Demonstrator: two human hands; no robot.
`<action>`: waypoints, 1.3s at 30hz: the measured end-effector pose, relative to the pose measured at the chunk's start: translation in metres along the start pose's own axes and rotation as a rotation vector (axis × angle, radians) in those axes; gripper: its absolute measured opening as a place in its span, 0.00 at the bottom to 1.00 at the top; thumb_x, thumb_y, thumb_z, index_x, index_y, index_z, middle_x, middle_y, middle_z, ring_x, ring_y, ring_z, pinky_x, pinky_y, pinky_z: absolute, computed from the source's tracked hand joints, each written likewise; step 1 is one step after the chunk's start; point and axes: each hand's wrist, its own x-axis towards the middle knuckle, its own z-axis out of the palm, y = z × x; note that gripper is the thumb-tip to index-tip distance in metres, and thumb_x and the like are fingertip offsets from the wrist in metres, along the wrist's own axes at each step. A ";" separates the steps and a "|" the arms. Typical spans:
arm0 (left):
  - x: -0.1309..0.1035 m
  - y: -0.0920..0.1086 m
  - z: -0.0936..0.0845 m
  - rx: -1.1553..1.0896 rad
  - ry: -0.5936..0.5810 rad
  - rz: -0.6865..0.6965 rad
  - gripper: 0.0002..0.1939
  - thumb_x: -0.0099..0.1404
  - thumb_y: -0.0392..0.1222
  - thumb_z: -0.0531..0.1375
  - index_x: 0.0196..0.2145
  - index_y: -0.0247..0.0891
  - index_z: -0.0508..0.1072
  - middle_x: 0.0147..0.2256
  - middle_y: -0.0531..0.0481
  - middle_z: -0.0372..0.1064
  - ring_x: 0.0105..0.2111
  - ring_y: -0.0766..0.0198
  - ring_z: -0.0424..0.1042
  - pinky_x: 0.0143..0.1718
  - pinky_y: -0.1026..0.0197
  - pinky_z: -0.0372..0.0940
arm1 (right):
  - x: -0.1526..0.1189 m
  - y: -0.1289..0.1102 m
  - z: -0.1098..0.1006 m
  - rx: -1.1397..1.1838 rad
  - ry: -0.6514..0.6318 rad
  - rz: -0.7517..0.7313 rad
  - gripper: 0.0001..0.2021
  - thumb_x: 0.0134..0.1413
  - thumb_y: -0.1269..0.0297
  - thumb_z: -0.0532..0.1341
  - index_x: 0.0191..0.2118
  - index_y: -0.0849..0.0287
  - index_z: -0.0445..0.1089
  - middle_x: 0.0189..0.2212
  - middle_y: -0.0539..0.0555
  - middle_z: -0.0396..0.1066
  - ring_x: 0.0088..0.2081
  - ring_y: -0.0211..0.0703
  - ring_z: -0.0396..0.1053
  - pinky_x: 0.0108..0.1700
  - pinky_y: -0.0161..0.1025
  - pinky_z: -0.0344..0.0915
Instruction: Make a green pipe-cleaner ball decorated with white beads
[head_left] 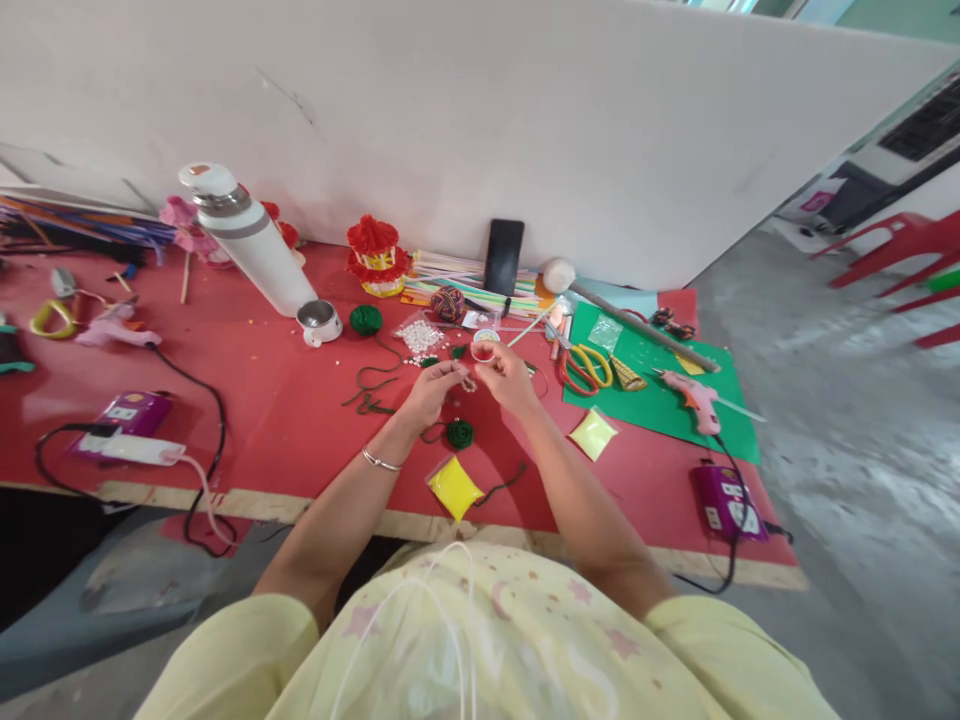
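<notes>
Over the middle of the red table, both of my hands are close together. My left hand (437,391) is closed in a pinch, with a short string of small beads (469,384) at its fingertips. My right hand (508,378) is closed beside it, its fingers curled at a small white-rimmed ring (482,352); red shows through its middle. A dark green ball of yarn (460,433) lies just below the hands, with a strand beside it. Behind the left hand is an opened bag of white beads (421,334). Fingers hide part of what is between them.
A white flask (255,255) and its metal cup (319,322) stand left. A phone (503,258) leans on the white board. Scissors (589,368) and a pink glue gun (694,398) lie on green sheet (731,420). Yellow packets (455,488) sit near the table's front edge.
</notes>
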 end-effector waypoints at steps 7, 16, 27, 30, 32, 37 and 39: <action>0.003 0.005 -0.004 0.113 0.038 -0.004 0.16 0.55 0.52 0.70 0.30 0.36 0.74 0.20 0.55 0.66 0.18 0.71 0.63 0.16 0.68 0.56 | -0.008 0.011 -0.009 -0.199 -0.274 -0.054 0.17 0.58 0.65 0.63 0.52 0.57 0.77 0.44 0.53 0.81 0.41 0.43 0.77 0.45 0.39 0.71; -0.001 0.013 -0.005 0.000 0.087 0.148 0.08 0.52 0.39 0.66 0.21 0.34 0.72 0.38 0.46 0.77 0.23 0.73 0.65 0.17 0.69 0.53 | -0.005 0.001 -0.074 -0.887 0.215 -0.017 0.16 0.66 0.63 0.56 0.52 0.57 0.77 0.49 0.60 0.78 0.49 0.52 0.75 0.53 0.44 0.67; 0.001 0.015 -0.013 -0.281 0.038 -0.020 0.14 0.52 0.42 0.69 0.36 0.31 0.80 0.35 0.47 0.76 0.28 0.69 0.71 0.22 0.67 0.62 | 0.002 0.018 -0.131 -1.313 0.245 0.338 0.23 0.66 0.58 0.56 0.64 0.56 0.66 0.53 0.68 0.72 0.56 0.62 0.70 0.52 0.51 0.68; 0.002 0.015 -0.014 -0.282 0.022 -0.038 0.16 0.52 0.40 0.69 0.39 0.31 0.81 0.35 0.47 0.76 0.29 0.69 0.72 0.24 0.66 0.63 | 0.009 0.015 -0.135 -1.327 0.203 0.436 0.26 0.65 0.55 0.58 0.65 0.57 0.65 0.55 0.70 0.70 0.56 0.65 0.71 0.52 0.53 0.68; 0.001 0.014 -0.013 -0.280 0.015 -0.040 0.17 0.51 0.40 0.69 0.39 0.31 0.82 0.34 0.47 0.76 0.28 0.69 0.71 0.24 0.66 0.62 | 0.015 0.013 -0.138 -1.311 0.136 0.516 0.28 0.62 0.55 0.59 0.65 0.59 0.64 0.52 0.71 0.72 0.52 0.64 0.74 0.50 0.52 0.69; 0.001 0.015 -0.013 -0.292 0.015 -0.025 0.17 0.51 0.40 0.69 0.40 0.30 0.82 0.33 0.47 0.75 0.28 0.69 0.70 0.24 0.66 0.62 | 0.020 0.002 -0.143 -1.369 0.147 0.470 0.30 0.58 0.54 0.63 0.63 0.62 0.66 0.46 0.70 0.76 0.52 0.66 0.74 0.50 0.51 0.67; 0.001 0.015 -0.014 -0.298 0.015 -0.032 0.17 0.51 0.40 0.70 0.39 0.30 0.82 0.31 0.47 0.74 0.28 0.69 0.70 0.24 0.67 0.62 | 0.012 -0.005 -0.140 -1.340 0.195 0.320 0.31 0.60 0.50 0.62 0.65 0.59 0.65 0.47 0.69 0.76 0.53 0.65 0.72 0.52 0.52 0.66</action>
